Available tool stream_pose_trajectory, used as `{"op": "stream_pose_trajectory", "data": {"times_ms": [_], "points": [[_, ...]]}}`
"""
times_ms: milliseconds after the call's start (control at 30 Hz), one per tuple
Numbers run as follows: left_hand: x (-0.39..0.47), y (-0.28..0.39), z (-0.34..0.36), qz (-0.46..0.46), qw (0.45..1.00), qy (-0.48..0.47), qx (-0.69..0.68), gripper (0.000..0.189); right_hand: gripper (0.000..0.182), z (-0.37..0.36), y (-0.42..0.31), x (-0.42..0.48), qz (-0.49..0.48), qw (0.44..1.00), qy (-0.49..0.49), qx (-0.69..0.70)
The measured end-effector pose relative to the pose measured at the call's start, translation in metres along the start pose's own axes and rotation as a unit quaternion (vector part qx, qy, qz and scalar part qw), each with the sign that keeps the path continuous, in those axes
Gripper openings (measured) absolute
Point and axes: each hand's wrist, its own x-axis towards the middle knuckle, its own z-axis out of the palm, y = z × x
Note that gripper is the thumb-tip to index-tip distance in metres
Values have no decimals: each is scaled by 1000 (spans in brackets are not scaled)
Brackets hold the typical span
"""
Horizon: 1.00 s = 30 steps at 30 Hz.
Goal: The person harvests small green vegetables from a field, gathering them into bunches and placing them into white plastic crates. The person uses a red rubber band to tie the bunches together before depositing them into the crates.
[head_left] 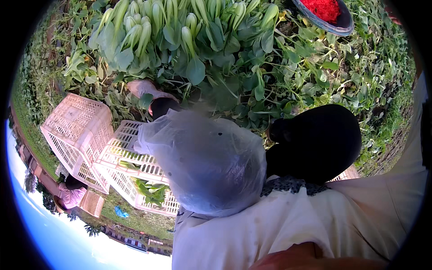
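Note:
Both my hands are out of view; my right sleeve [410,145] runs up along the right rim. Before me, a thick row of bok choy [190,37] lies on leafy ground with pale stems upward and leaves towards me. A dark basin [347,25] at the top right holds a heap of red strips [322,10]. A cloudy clear plastic bag [216,165] is spread over my left knee and lap. My right knee [320,138] is bent, in black cloth. What looks like a bare foot [143,88] rests among the leaves at left.
White slatted plastic crates stand at left: one [77,114] leans against another [135,158], which has leafy greens [152,192] in it. Farther off, a person in pink [72,195] is beside a crate [91,203]. A blue plastic piece [120,212] lies on the grass.

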Motion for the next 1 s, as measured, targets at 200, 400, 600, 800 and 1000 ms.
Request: {"op": "stream_pose_trajectory", "data": {"times_ms": [200, 400, 600, 800, 1000], "points": [[9, 23, 10, -21, 1000, -15, -13, 34, 73, -31, -18, 23, -21, 997, 49, -56], [-4, 31, 7, -25, 999, -34, -11, 35, 65, -39, -19, 37, -37, 994, 69, -77], [-2, 38, 6, -32, 999, -16, -16, 36, 56, -66, -30, 39, -66, 989, 109, -74], [13, 44, 7, -11, 1000, -18, -8, 37, 48, -75, -30, 45, -83, 984, 134, -88], [11, 47, 5, -20, 1000, -19, 5, 38, 40, -97, -52, 66, -128, 974, 161, -97]]}}
